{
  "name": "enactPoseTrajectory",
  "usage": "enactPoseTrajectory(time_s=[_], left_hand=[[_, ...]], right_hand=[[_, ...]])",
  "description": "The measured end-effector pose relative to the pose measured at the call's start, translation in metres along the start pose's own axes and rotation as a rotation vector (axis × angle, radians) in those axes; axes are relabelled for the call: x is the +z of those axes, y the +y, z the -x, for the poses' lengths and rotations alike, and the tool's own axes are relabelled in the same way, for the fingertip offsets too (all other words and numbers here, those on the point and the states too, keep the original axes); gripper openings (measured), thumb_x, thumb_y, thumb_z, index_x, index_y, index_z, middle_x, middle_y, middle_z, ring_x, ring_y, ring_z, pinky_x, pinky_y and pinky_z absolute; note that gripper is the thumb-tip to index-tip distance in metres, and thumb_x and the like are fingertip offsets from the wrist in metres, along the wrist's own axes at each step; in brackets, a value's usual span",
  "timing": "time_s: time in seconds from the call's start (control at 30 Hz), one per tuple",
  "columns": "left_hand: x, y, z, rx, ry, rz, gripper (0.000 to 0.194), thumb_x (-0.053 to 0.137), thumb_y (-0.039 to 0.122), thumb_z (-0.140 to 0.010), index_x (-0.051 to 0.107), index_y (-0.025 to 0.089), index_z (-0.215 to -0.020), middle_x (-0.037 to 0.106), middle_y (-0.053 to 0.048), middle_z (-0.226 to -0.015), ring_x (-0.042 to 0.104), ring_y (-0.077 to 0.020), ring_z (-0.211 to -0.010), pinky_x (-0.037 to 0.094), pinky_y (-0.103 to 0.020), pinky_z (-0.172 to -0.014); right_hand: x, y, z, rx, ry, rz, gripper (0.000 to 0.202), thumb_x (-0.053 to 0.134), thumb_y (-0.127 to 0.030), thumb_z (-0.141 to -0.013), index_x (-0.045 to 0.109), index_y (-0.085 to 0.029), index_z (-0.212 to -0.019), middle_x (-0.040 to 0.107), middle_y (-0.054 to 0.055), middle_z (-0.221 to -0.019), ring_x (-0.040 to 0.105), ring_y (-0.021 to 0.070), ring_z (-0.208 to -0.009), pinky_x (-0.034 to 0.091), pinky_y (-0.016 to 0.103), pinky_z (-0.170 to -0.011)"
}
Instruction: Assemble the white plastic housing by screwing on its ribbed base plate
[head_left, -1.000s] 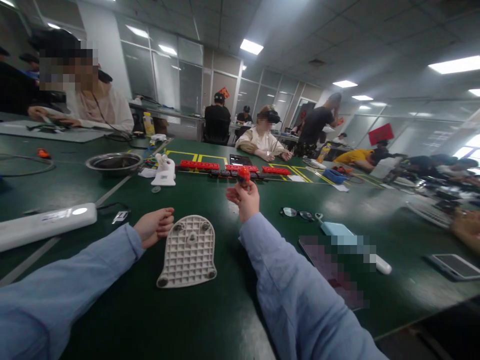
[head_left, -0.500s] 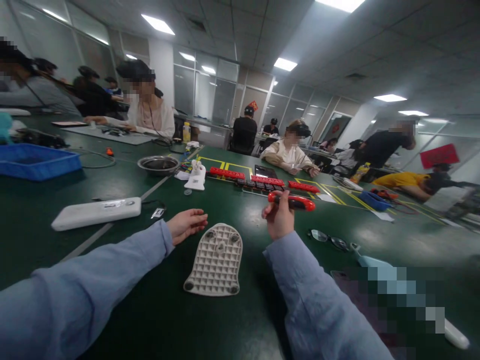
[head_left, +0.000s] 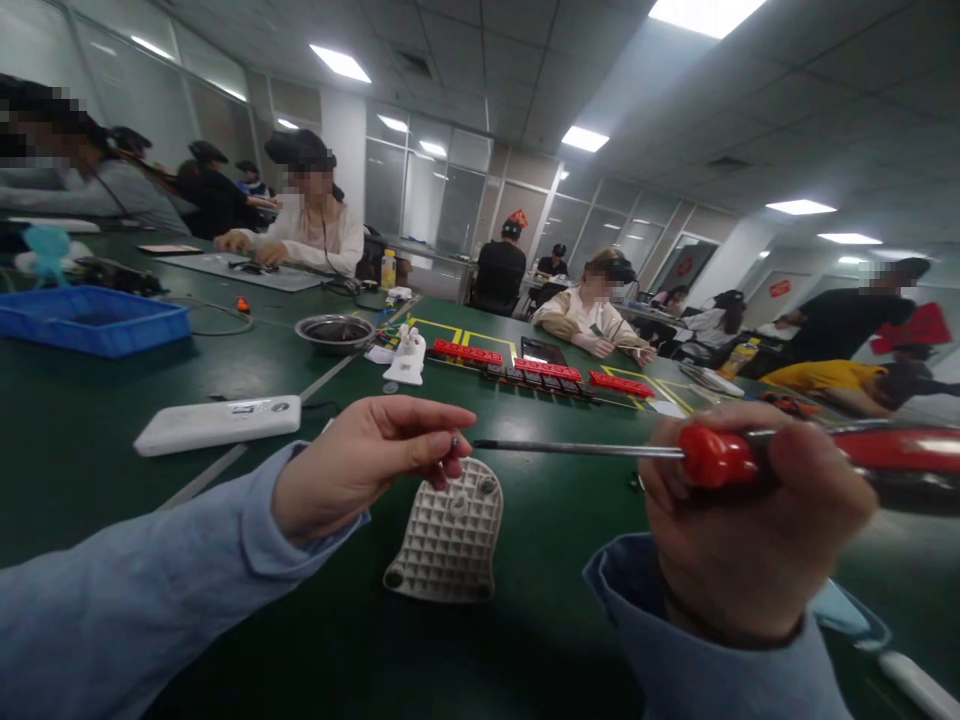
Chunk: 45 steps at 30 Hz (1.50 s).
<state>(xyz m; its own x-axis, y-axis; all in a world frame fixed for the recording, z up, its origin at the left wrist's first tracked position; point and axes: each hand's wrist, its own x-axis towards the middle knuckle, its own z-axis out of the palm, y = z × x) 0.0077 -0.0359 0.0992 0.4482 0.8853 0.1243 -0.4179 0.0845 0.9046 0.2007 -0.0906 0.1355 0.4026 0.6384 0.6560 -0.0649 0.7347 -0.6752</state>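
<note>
A red and black screwdriver (head_left: pixel 720 458) is gripped in my right hand (head_left: pixel 750 530), its metal shaft pointing left and lying nearly level. Just left of its tip, my left hand (head_left: pixel 367 455) pinches a tiny metal piece, perhaps a screw (head_left: pixel 454 441), between thumb and fingertips. The tip and the small piece are a little apart. Below my left fingers, a pale grid-ribbed plate (head_left: pixel 450 545) with dark round spots near its corners lies on the green table; its top edge is partly covered by those fingers.
A white long device (head_left: pixel 225 422), a metal bowl (head_left: pixel 335 332) and a blue tray (head_left: pixel 94 320) stand at the left. Behind the plate are a white figure-shaped part (head_left: pixel 407 358) and red strips (head_left: pixel 547 369). Several people sit around the tables.
Both hands have risen nearer the camera. The screwdriver has turned so that its shaft shows, pointing left. My left fingers have closed on the tiny piece. The view has shifted slightly.
</note>
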Motion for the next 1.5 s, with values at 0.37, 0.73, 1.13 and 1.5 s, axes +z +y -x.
enactPoseTrajectory(time_s=[0.37, 0.73, 1.13, 1.5], left_hand=[[0.006, 0.000, 0.010, 0.006, 0.028, -0.015, 0.018, 0.065, 0.007, -0.060, 0.067, 0.016, -0.075, 0.065, -0.002, -0.059, 0.060, -0.0127, -0.052, 0.050, -0.021, -0.048], [0.007, -0.002, 0.009, 0.017, 0.106, -0.097, 0.017, 0.063, 0.005, -0.061, 0.068, 0.016, -0.072, 0.064, -0.002, -0.056, 0.059, -0.0123, -0.051, 0.050, -0.020, -0.048], [0.009, 0.011, 0.015, 0.084, 0.029, -0.441, 0.032, 0.064, 0.001, -0.058, 0.067, 0.017, -0.085, 0.066, -0.002, -0.064, 0.062, -0.0144, -0.059, 0.051, -0.020, -0.056], [0.000, 0.017, 0.014, 0.225, -0.009, -0.693, 0.032, 0.046, 0.034, -0.077, 0.057, 0.016, -0.101, 0.062, -0.003, -0.068, 0.057, -0.0127, -0.057, 0.048, -0.023, -0.053]], right_hand=[[0.003, -0.003, 0.007, -0.019, 0.004, -0.008, 0.016, 0.045, -0.025, -0.064, 0.057, -0.018, -0.056, 0.043, -0.004, -0.041, 0.037, 0.0071, -0.030, 0.024, 0.017, -0.025], [0.000, 0.001, 0.006, -0.064, -0.098, 0.028, 0.015, 0.048, -0.027, -0.067, 0.058, -0.019, -0.061, 0.045, -0.004, -0.043, 0.040, 0.0070, -0.033, 0.027, 0.017, -0.028], [-0.005, 0.014, -0.007, 0.210, -0.181, -0.102, 0.016, 0.051, -0.031, -0.066, 0.056, -0.018, -0.058, 0.038, -0.006, -0.040, 0.031, 0.0050, -0.032, 0.022, 0.013, -0.026], [-0.006, 0.024, -0.012, 0.254, -0.099, -0.186, 0.017, 0.051, -0.032, -0.064, 0.057, -0.018, -0.057, 0.038, -0.006, -0.042, 0.028, 0.0035, -0.032, 0.020, 0.013, -0.026]])
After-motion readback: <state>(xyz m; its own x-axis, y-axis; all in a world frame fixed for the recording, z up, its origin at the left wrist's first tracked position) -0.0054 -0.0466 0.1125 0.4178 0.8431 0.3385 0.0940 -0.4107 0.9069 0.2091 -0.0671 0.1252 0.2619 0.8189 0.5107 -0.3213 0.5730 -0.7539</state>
